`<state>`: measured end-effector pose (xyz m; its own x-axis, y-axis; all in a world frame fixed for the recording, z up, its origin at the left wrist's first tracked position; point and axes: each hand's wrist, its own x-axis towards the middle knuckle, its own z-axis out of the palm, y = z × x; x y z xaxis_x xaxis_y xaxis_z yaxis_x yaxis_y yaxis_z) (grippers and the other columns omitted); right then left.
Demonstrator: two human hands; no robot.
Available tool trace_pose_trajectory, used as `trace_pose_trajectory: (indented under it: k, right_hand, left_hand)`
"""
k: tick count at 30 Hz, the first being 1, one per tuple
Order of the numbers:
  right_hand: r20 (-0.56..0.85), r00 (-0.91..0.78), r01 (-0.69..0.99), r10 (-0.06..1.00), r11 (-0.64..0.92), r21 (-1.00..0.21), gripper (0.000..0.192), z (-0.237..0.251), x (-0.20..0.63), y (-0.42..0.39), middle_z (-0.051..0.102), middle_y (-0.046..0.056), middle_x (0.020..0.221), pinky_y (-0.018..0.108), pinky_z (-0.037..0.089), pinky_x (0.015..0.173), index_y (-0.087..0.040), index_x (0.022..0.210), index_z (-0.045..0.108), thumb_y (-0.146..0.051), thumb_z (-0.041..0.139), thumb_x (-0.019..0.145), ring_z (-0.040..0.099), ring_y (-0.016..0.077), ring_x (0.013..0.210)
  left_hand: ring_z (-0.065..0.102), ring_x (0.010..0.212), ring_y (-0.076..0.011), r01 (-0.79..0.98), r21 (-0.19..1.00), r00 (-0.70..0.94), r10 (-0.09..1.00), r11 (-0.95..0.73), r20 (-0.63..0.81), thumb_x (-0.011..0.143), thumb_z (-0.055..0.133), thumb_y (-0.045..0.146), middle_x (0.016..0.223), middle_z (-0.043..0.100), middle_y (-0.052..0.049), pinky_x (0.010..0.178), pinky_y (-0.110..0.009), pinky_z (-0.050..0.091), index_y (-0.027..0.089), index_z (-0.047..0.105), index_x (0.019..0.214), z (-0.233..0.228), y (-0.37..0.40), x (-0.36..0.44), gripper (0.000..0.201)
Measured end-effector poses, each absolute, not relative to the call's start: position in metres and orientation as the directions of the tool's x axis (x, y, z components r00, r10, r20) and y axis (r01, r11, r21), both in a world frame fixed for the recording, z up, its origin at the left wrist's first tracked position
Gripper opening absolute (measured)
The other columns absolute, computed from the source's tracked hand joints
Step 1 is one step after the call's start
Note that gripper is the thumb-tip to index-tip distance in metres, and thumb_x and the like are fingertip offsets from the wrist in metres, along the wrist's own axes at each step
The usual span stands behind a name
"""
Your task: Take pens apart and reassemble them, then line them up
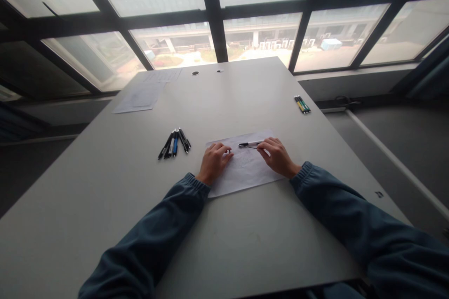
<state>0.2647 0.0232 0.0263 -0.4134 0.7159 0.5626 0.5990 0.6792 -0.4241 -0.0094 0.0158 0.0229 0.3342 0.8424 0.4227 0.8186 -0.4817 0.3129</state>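
Observation:
On a sheet of paper (245, 168) with faint marks, both of my hands work close together. My right hand (277, 155) is closed, pinching a thin dark stick that looks like a pen refill (251, 147). Just beyond it lies a white-and-black pen barrel (249, 143), its right end close to my fingers. My left hand (214, 162) rests at the paper's left side with thumb and fingers drawn together. A small dark bit shows at those fingertips, too small to name.
Left of the paper lie several black pens and a blue one (175, 144). Several green and yellow pens (302, 104) sit near the table's right edge. More paper sheets (138, 96) lie at the far left of the white table (224, 238). Windows stand behind it.

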Motion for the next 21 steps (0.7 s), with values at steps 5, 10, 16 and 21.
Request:
trace_pose_trajectory:
  k: [5, 10, 16, 21]
  right_hand:
    - [0.555, -0.419, 0.600, 0.719, 0.677, -0.426, 0.019, 0.026, 0.265, 0.023, 0.068, 0.007, 0.087, 0.037, 0.041, 0.083, -0.021, 0.089, 0.065, -0.025, 0.050, 0.100, 0.058, 0.0216, 0.087]
    - [0.554, -0.421, 0.597, 0.718, 0.680, -0.426, 0.018, 0.025, 0.265, 0.023, 0.068, 0.007, 0.087, 0.037, 0.041, 0.082, -0.021, 0.089, 0.066, -0.024, 0.051, 0.100, 0.058, 0.0217, 0.088]
    - [0.579, -0.434, 0.581, 0.690, 0.706, -0.405, 0.018, 0.025, 0.265, 0.024, 0.068, 0.006, 0.085, 0.036, 0.041, 0.082, -0.021, 0.088, 0.065, -0.024, 0.052, 0.100, 0.057, 0.0210, 0.086]
    - [0.584, -0.463, 0.558, 0.667, 0.731, -0.393, 0.018, 0.028, 0.264, 0.022, 0.068, 0.006, 0.085, 0.036, 0.041, 0.082, -0.021, 0.087, 0.064, -0.024, 0.053, 0.100, 0.057, 0.0210, 0.086]
  left_hand:
    - [0.062, 0.086, -0.0209, 0.788, 0.337, 0.340, 0.820, -0.515, 0.460, 0.092, 0.063, 0.028, 0.087, 0.071, -0.004, 0.083, -0.038, 0.050, 0.022, 0.071, 0.094, 0.023, 0.016, -0.009, 0.010]
    - [0.064, 0.080, -0.0183, 0.723, 0.438, 0.241, 0.789, -0.534, 0.565, 0.094, 0.062, 0.034, 0.084, 0.072, -0.004, 0.080, -0.035, 0.052, 0.020, 0.071, 0.093, 0.028, 0.013, -0.005, 0.016]
    - [0.065, 0.080, -0.0172, 0.649, 0.472, 0.214, 0.739, -0.596, 0.639, 0.092, 0.065, 0.030, 0.082, 0.071, -0.004, 0.078, -0.033, 0.054, 0.020, 0.071, 0.092, 0.033, 0.010, 0.000, 0.012]
    - [0.064, 0.080, -0.0173, 0.605, 0.482, 0.241, 0.723, -0.634, 0.648, 0.090, 0.068, 0.028, 0.082, 0.071, -0.003, 0.077, -0.033, 0.054, 0.020, 0.070, 0.093, 0.032, 0.010, -0.001, 0.008]
